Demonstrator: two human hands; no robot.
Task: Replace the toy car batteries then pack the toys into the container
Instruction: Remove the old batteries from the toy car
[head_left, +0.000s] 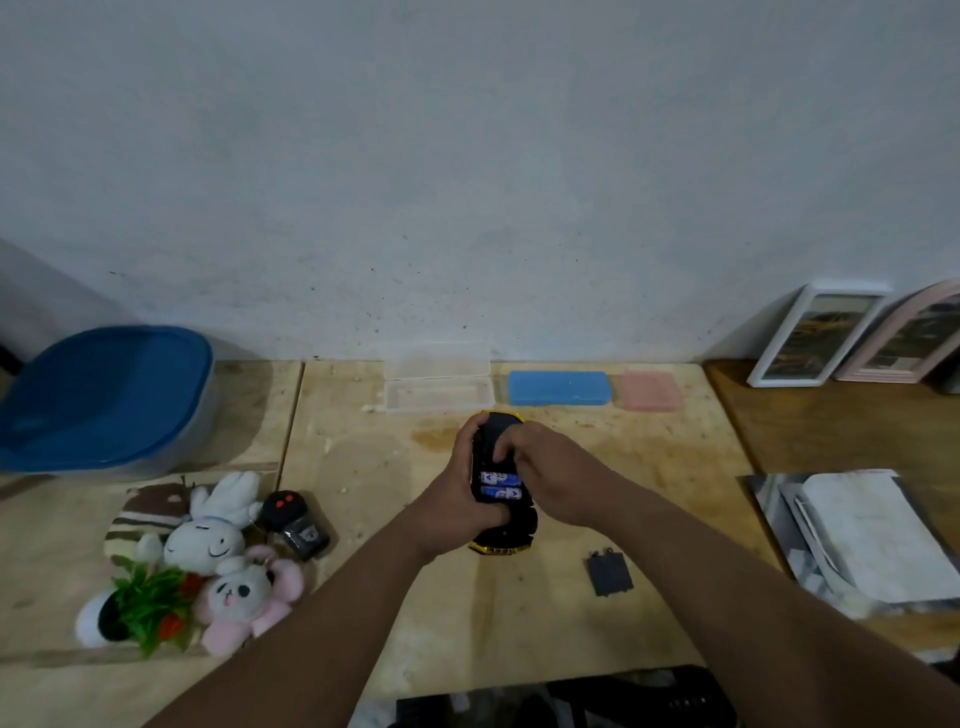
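Head view showed the yellow-and-black toy car (498, 540) turned belly-up over the middle of the wooden table (519, 623), its battery bay open with two blue-and-white batteries (500, 486) lying side by side in it. The left hand (460, 493) wrapped round the car's left flank, fingers curled under and thumb hooked over the near edge; the right hand (545, 473) bent its fingertips into the bay just above the cells, though I could not tell whether it pinched a third one. It looked like the battery swap itself; next would call for seating the cells and fetching the dark battery cover (609, 572) lying on the table to the right. Against the wall a clear case (439, 395) lay open and looked empty, beside a closed blue case (558, 395) and a pink one (650, 392), contents unseen. The blue-lidded container (104, 395) stood shut at far left, with the plush toys (202, 561) and remote (293, 522) unpacked near it.
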